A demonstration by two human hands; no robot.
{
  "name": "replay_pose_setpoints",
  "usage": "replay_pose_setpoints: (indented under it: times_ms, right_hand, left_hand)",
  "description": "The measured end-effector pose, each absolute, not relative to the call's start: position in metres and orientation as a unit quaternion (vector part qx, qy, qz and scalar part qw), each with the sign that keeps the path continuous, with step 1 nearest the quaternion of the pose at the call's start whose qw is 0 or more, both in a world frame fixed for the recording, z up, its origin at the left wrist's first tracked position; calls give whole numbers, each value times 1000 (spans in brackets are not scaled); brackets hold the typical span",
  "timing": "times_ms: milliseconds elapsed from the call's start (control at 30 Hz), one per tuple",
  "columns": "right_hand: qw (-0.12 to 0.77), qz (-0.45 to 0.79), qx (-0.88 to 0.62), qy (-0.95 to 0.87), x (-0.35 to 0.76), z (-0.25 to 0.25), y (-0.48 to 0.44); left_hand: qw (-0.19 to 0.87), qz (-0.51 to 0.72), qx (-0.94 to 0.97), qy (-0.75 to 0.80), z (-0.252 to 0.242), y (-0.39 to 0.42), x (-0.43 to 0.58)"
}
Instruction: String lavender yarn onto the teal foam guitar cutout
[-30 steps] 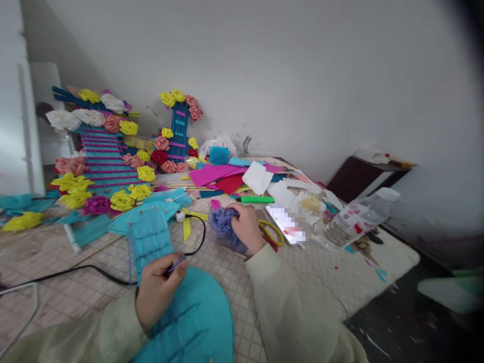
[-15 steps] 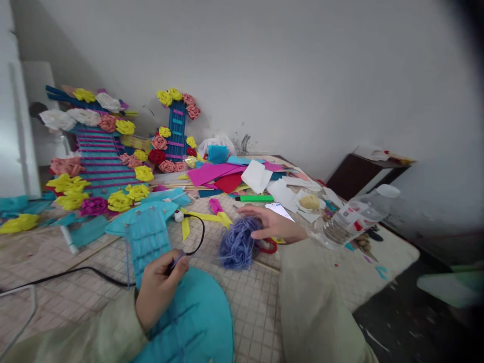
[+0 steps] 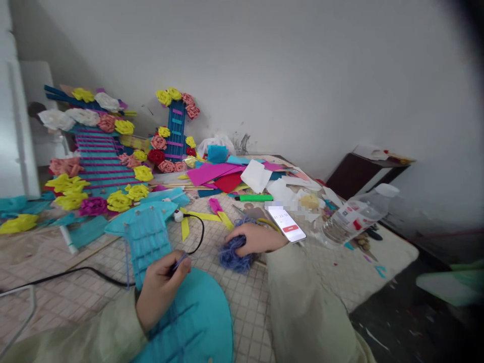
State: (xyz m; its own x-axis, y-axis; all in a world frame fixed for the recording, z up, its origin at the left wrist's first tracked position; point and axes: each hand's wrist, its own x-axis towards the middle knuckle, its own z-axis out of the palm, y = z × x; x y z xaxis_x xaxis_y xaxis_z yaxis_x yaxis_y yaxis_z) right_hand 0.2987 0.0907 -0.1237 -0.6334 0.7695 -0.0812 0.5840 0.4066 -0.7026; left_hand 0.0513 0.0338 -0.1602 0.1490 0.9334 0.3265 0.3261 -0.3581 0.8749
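Note:
My left hand (image 3: 159, 290) is closed on a thin strand of purple yarn (image 3: 180, 259), above a turquoise paper-covered craft piece (image 3: 212, 300) with a rounded body and a long neck. Purple strands run along and across that neck. To the right, on the tiled tabletop, sits a tangled bundle of purple yarn (image 3: 233, 259). My right hand (image 3: 259, 237) reaches over the bundle from the right, fingers curled into it; the fingertips are partly buried in the yarn.
A lit phone (image 3: 287, 224) lies beside my right wrist, with a plastic bottle (image 3: 353, 217) further right. Behind are a green marker (image 3: 256, 198), coloured paper sheets (image 3: 212, 173) and two flower-trimmed craft pieces (image 3: 106, 164). A black cable (image 3: 86, 269) crosses the left side.
My right hand has moved down and left into the yarn bundle, curling its fingers and pressing the bundle lower. More of the phone shows. My left hand stays in place.

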Motion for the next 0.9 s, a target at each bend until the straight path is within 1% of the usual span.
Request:
replay_pose_setpoints:
  times_ms: [133,267,367,433,600,700,800,900]
  right_hand:
    - [245,304,-483,-784,302,-125,92]
    - [325,305,-500,-743,304,-125,96]
    - [361,308,-499,-726,297,-128,98]
    - [385,287,-510,-714,288,-132,98]
    - [454,171,-561,-671,269,-142,103]
    - [480,126,-584,-642,275,-143,111]
    - [493,122,-602,-616,294,-143,121]
    - [492,153,-625,-587,311,-146,129]
  left_hand:
    - [322,460,690,456,-161,33,52]
    - [305,474,685,462,-162,34,50]
    - [289,486,681,465,-161,35,48]
    - [280,484,689,460,-159,34,48]
    - [260,469,723,436,-154,26,50]
    - [248,465,732,432,-153,24,50]
    - [234,467,730,440,-153,25,49]
    - [226,471,719,458,-156,27,47]
